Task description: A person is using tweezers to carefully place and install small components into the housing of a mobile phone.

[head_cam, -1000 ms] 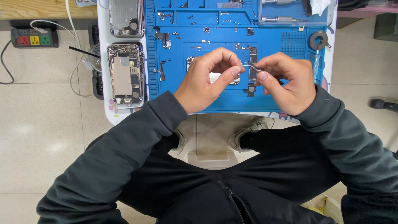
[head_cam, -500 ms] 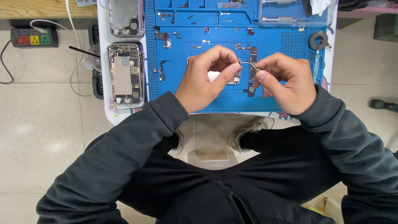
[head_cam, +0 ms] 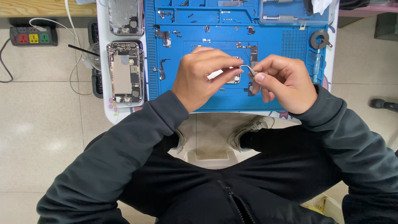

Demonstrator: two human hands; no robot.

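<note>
Currently both hands are meeting over the blue mat (head_cam: pixel 199 99). Left hand (head_cam: pixel 203 76) is pinching a small white part (head_cam: pixel 216 74). Right hand (head_cam: pixel 282 83) is gripping curved tweezers (head_cam: pixel 248 69), long axis running 3-to-9 o'clock, tip pointing toward 9 o'clock at the part.

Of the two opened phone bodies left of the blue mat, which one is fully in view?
The lower opened phone body; the upper opened phone body is cut off by the picture's top edge.

Two opened phone housings (head_cam: pixel 125 70) lie at upper left on the white table (head_cam: pixel 103 103), beside the blue repair mat (head_cam: pixel 199 95). A power strip (head_cam: pixel 31 36) rests on the floor at far left. A tape roll (head_cam: pixel 319 39) sits at upper right.
</note>
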